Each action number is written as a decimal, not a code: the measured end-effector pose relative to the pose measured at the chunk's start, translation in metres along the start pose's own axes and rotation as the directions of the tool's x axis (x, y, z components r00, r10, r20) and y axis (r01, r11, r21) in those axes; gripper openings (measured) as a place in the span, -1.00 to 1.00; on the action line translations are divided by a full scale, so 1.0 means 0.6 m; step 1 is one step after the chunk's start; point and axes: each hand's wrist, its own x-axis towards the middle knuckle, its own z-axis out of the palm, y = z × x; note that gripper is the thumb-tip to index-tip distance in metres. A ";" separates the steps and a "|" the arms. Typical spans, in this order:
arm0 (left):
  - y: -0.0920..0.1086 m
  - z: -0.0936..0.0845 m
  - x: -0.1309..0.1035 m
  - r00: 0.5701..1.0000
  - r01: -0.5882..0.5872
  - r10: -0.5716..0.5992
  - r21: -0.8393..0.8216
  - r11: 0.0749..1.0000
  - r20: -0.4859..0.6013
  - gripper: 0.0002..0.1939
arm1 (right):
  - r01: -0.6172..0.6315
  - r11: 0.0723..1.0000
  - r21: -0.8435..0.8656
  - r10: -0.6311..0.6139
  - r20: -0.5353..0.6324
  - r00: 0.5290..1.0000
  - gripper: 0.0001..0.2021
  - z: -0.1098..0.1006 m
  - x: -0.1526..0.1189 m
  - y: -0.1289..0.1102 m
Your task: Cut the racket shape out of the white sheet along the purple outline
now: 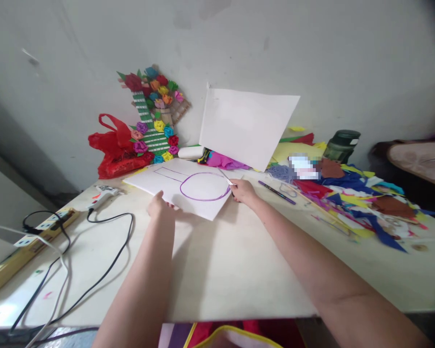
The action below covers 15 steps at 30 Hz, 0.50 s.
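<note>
- In the head view, red cloth with a yellow edge [235, 333] is nearest, at the bottom middle of the frame.
- The two bare arms come up from the bottom, over the pale table [221, 275].
- The left hand [161, 208] is left of the middle. It pinches the near edge of the white sheet [203, 208], thumb on top.
- The right hand [242, 191] is just right of the middle. It is closed around the scissors [225, 176], and the shiny blades point up and left at the sheet's right side.
- The white sheet is in the middle of the frame. It has a big purple round shape and a long thin box drawn on it.
- A dark purple pen [277, 192] lies to the right of the right hand.
- Power strips [47, 232] and cords are at the lower left.
- Bright scraps [377, 205] are heaped at the right, with a green bottle [342, 146] behind.
- A blank white sheet [250, 125] stands up at the upper middle.
- A red bag [112, 150] and paper flowers [159, 92] are at the upper left.
</note>
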 end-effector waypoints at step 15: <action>-0.015 0.052 -0.150 0.998 0.056 -0.056 -0.065 0.996 -0.006 -0.71 | -0.149 0.950 0.274 0.200 -0.172 0.965 -0.67 -0.011 -0.004 -0.003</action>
